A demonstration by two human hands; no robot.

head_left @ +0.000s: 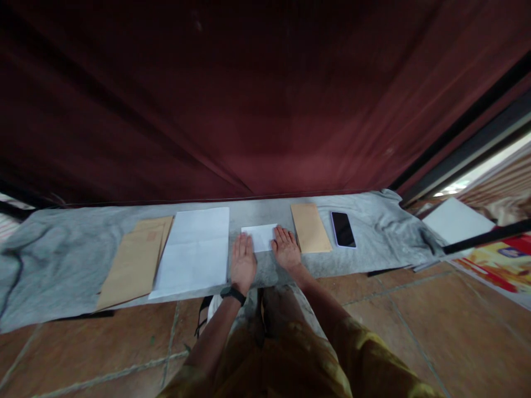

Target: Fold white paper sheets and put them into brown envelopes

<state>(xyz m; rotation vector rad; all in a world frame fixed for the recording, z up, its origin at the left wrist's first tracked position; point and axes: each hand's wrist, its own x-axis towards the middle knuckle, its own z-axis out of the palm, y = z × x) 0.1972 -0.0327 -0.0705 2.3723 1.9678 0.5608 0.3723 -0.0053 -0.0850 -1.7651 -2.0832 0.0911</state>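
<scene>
A folded white sheet of paper (262,237) lies flat on the grey cloth between my hands. My left hand (243,258) rests flat on its left end, fingers stretched out. On its right end lies my right hand (286,247), palm down with the fingers extended. Just right of that hand is a brown envelope (311,228). To the left of my left hand sits a stack of white paper (194,249), with several brown envelopes (135,262) piled beyond it.
A phone (343,229) with a dark screen lies right of the single envelope. Grey cloth (381,232) covers the narrow surface. Behind it hangs a dark red curtain (257,110). At the far right are a white panel (456,220) and a colourful printed sheet (506,265). Tiled floor (406,309) shows below.
</scene>
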